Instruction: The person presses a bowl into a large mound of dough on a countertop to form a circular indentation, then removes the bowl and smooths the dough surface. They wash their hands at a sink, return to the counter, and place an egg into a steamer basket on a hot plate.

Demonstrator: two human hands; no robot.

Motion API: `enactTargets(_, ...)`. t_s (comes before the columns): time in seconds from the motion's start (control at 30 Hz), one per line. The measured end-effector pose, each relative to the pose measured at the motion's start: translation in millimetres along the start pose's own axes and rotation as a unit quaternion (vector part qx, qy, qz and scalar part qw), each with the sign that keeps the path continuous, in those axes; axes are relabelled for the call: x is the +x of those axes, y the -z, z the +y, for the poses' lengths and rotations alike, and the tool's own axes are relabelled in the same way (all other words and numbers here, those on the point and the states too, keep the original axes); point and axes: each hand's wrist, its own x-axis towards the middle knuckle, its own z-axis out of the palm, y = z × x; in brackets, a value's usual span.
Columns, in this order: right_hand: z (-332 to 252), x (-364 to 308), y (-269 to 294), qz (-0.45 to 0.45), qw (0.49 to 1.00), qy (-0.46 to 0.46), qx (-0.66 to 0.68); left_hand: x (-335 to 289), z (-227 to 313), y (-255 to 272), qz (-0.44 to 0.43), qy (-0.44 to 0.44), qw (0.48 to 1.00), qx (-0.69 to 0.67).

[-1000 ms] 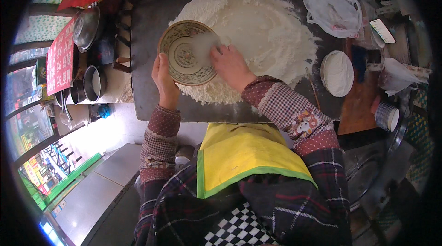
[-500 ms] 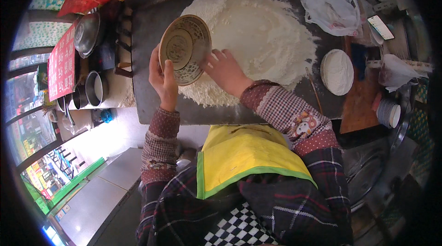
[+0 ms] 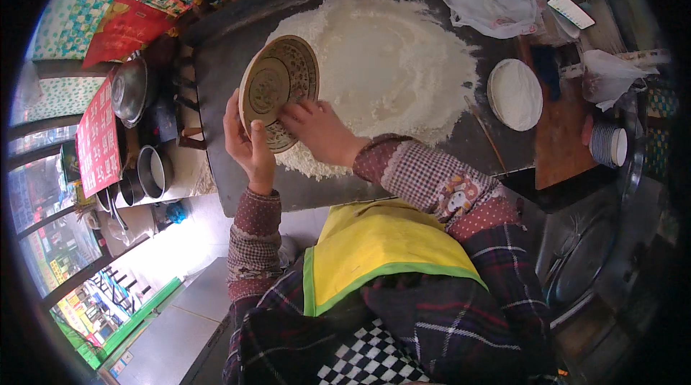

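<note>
A patterned brown and cream bowl (image 3: 268,88) is tilted up over the left part of a dark work board. My left hand (image 3: 248,147) is closed round its lower left rim, with the thumb in front. My right hand (image 3: 320,131) rests with its fingers against the bowl's lower patterned surface, the fingers stretched and slightly bent; nothing shows in its grip. Beyond and right of the bowl spreads a wide heap of white flour (image 3: 392,72), with a smooth shallow hollow in its middle.
A round container of flour (image 3: 515,95) and a thin stick (image 3: 486,133) are at right on the board (image 3: 223,90). Beyond sit a plastic bag (image 3: 489,7) and a phone (image 3: 571,10). Stacked dishes (image 3: 608,145) stand far right; metal pots (image 3: 152,171) are at left.
The bowl has shifted slightly left in the picture and turned. My right hand has moved left, from beside the rim onto the bowl's patterned surface. The whole view has also turned a little.
</note>
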Motion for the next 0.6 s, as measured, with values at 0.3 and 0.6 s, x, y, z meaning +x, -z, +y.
enactTargets(0.3,-7,0,-4,0.040,0.994,-0.046,0.087,8,7,-2,0.000,0.041,0.998,-0.054)
enactTargets(0.6,-12,-7,-7,0.067,0.994,-0.072,0.043,4,-3,-3,0.014,0.081,0.991,-0.107)
